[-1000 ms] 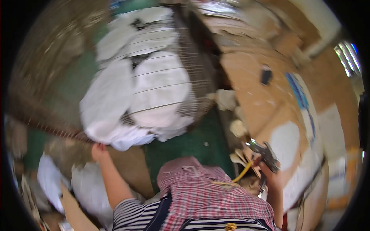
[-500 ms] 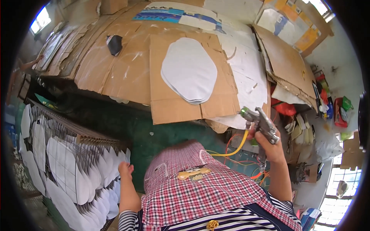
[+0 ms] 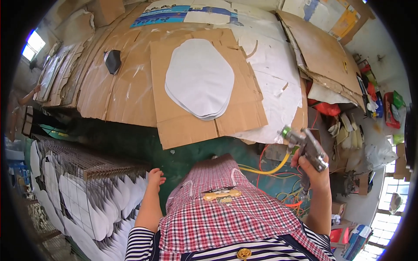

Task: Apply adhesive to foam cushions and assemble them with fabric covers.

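My right hand (image 3: 314, 170) is closed round the grip of a metal spray gun (image 3: 310, 148), held up right of the table's near edge. A yellow hose (image 3: 272, 169) runs to the gun. My left hand (image 3: 156, 178) hangs over the floor beside the rack, holding nothing, its fingers loosely bent and apart. In front of me a stack of white oval-like sheets (image 3: 199, 78) lies on a cardboard sheet (image 3: 191, 135), the lower sheets peeping out at the near edge. Neither hand touches the stack.
A wire rack (image 3: 109, 167) hung with many white pieces (image 3: 76, 202) stands at the left. Cardboard covers the worktable (image 3: 130, 93), where a small dark piece (image 3: 113, 61) lies. Orange hoses (image 3: 292, 203) trail at right. Another person's arm (image 3: 29, 95) shows far left.
My view has shifted, so the table and stack sit further left. My left hand has risen slightly and its fingers extend a little more. The spray gun stays in my right hand.
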### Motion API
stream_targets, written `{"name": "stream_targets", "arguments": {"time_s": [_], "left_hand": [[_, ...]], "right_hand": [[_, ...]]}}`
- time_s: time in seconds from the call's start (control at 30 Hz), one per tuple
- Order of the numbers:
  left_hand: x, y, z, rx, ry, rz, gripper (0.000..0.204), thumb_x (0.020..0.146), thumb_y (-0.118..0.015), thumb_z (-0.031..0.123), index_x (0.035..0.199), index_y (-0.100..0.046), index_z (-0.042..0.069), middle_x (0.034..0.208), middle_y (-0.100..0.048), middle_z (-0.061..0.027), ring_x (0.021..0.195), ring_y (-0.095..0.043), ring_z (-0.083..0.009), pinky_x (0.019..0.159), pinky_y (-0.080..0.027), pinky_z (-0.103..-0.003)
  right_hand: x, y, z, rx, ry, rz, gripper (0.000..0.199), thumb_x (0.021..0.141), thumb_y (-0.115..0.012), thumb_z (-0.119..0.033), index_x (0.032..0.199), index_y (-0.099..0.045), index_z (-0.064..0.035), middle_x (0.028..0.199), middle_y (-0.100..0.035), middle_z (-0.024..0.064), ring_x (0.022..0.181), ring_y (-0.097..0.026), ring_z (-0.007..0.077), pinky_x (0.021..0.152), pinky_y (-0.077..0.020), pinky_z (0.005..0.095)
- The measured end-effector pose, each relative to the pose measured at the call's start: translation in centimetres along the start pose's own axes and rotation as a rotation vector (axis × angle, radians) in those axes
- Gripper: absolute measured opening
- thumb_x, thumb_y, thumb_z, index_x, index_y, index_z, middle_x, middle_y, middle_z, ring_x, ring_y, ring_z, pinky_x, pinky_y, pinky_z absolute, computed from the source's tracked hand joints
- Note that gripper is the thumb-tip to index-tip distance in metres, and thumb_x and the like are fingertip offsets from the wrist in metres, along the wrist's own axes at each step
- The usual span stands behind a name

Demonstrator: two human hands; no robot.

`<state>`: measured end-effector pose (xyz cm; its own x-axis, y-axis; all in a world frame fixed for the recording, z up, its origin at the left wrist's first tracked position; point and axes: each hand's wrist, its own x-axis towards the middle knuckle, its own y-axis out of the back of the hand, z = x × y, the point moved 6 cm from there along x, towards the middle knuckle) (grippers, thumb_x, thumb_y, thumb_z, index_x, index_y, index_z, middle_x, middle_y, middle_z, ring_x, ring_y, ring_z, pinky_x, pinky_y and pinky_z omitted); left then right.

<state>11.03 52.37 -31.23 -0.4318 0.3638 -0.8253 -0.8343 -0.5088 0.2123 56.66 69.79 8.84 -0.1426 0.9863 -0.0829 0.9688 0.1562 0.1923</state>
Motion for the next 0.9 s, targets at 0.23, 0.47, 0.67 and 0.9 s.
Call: {"name": "stream_targets", "arguments": {"time_s": [0.23, 0.47, 0.67, 0.9], "left_hand": [[0.5, 4.9, -4.9, -0.072, 0.200, 0.148, 0.032, 0.081, -0.050, 0.007, 0.113, -0.049, 0.010, 0.080, -0.056, -0.0067, 0.055, -0.058, -0.0220, 0.047, -0.047, -0.033], [-0.2, 3.9, -4.2, -0.127, 0.174, 0.133, 0.030, 0.080, -0.050, 0.007, 0.111, -0.050, 0.010, 0.080, -0.057, -0.0068, 0.056, -0.058, -0.0220, 0.047, -0.047, -0.034], [0.0, 2.0, -1.6, -0.072, 0.051, 0.055, 0.027, 0.082, -0.050, 0.008, 0.108, -0.051, 0.010, 0.083, -0.058, -0.0073, 0.059, -0.059, -0.0217, 0.049, -0.050, -0.033], [0.0, 1.5, -1.9, -0.079, 0.054, 0.062, 0.030, 0.082, -0.049, 0.007, 0.111, -0.051, 0.010, 0.081, -0.058, -0.0073, 0.057, -0.059, -0.0217, 0.047, -0.050, -0.032]], "right_hand": [[0.7, -3.0, -0.1, 0.111, -0.013, -0.156, 0.036, 0.083, -0.062, -0.005, 0.115, -0.050, 0.0046, 0.089, -0.060, 0.0073, 0.078, -0.060, 0.0123, 0.071, -0.0505, 0.0258], [0.6, -1.1, -0.1, 0.061, 0.041, 0.023, 0.030, 0.082, -0.064, -0.010, 0.107, -0.053, 0.0030, 0.084, -0.061, 0.0075, 0.073, -0.060, 0.0140, 0.069, -0.0495, 0.0274], [-0.8, -0.1, -0.2, 0.024, 0.009, 0.000, 0.046, 0.081, -0.066, -0.013, 0.119, -0.048, 0.0041, 0.085, -0.060, 0.0069, 0.073, -0.059, 0.0135, 0.068, -0.0490, 0.0268], [-2.0, -0.3, -0.1, -0.005, -0.009, -0.135, 0.052, 0.082, -0.064, -0.007, 0.127, -0.042, 0.0052, 0.090, -0.059, 0.0072, 0.079, -0.058, 0.0117, 0.072, -0.0499, 0.0258]]}}
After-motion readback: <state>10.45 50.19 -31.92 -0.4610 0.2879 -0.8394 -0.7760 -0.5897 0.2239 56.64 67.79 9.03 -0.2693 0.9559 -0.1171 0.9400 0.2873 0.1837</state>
